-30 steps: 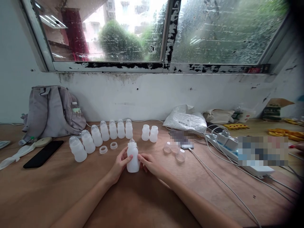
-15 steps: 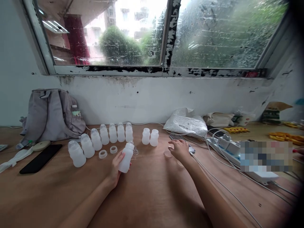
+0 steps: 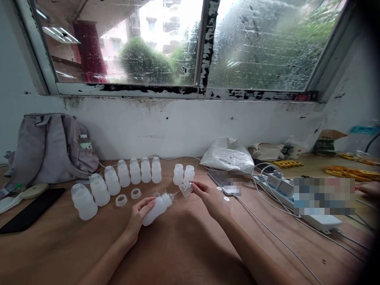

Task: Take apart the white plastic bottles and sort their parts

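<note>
My left hand (image 3: pixel 139 215) is wrapped round a frosted white baby bottle (image 3: pixel 157 209), which tilts to the right and carries a clear teat (image 3: pixel 170 198) at its mouth. Between the fingertips of my right hand (image 3: pixel 208 196) is a clear bottle cap (image 3: pixel 185 189), just right of the teat and apart from it. Behind the cap stand two bottles without tops (image 3: pixel 178 174). A curved row of capped bottles (image 3: pixel 112 181) stretches across the left. Two white collar rings (image 3: pixel 121 200) lie in front of that row. Part of another clear piece shows behind the held bottle.
A grey backpack (image 3: pixel 53 146) leans at the back left, near a black phone (image 3: pixel 32 209). On the right are a plugged-in phone (image 3: pixel 218 182), a silvery plastic bag (image 3: pixel 227 154), a power strip (image 3: pixel 322 219) and trailing cables. Another person's hand (image 3: pixel 369 189) appears at the right edge.
My right hand has picked up the clear cap from the table and brought it left, near the bottle. The held bottle has tipped over to the right. The view has shifted slightly.
</note>
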`<state>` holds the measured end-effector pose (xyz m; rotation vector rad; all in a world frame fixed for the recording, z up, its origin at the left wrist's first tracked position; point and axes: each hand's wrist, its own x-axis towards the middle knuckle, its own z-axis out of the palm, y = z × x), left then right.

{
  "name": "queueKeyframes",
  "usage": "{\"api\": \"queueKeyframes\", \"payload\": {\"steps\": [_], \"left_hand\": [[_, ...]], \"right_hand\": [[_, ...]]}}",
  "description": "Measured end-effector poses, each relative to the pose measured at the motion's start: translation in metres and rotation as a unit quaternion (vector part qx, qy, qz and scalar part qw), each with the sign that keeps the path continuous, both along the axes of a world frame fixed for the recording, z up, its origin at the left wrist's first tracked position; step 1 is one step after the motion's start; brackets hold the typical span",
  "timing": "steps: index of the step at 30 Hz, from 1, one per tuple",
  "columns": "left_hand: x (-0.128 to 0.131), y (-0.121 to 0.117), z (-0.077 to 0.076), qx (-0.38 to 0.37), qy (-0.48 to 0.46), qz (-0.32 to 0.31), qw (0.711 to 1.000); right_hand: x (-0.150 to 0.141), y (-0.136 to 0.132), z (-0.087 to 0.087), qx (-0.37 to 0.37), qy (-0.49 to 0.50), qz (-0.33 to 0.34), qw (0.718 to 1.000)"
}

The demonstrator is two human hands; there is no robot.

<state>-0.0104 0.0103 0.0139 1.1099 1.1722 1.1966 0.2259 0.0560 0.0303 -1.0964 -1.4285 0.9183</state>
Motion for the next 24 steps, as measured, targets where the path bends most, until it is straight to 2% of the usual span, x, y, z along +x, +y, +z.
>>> {"api": "queueKeyframes", "payload": {"steps": [4,11,17,24], "left_hand": [[-0.002,0.001,-0.001,0.032,0.033,0.018,0.999],[-0.002,-0.001,0.000,0.050,0.048,0.001,0.998],[-0.002,-0.002,0.000,0.051,0.039,-0.015,0.998],[-0.005,0.000,0.002,0.064,0.034,-0.024,0.997]], "right_hand": [[-0.012,-0.008,-0.006,-0.060,0.077,0.045,0.994],[-0.031,-0.016,-0.016,-0.125,0.080,0.019,0.989],[-0.038,-0.021,-0.024,-0.089,-0.048,0.022,0.995],[-0.043,-0.030,-0.021,0.020,-0.165,0.019,0.986]]}}
